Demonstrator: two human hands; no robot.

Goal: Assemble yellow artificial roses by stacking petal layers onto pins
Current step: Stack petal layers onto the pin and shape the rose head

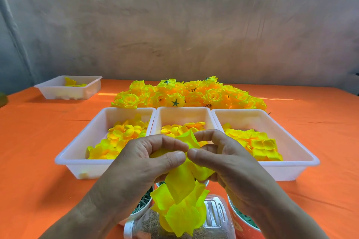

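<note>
Two bare hands meet above the orange-covered bench. The left hand and the right hand both hold a drooping stack of bright yellow fabric petal layers, with the fingers of each clamped on its top edge, thumb tip nearly against thumb tip. The stack hangs in mid-air just in front of the three white plastic trays of loose yellow petals, probably so the layers fall free and their centres line up. The pin itself is hidden between the fingertips, so I cannot tell whether it is already through. The trays sit side by side within easy reach, seemingly one per petal type, so each layer can be drawn in order. Two small cups of dark green pins stand closest to the person, partly hidden under the wrists, with a clear plastic container between them. Behind the trays lies a heap of finished yellow roses, out of the working area. A fourth white tray sits far left, nearly emptied.
</note>
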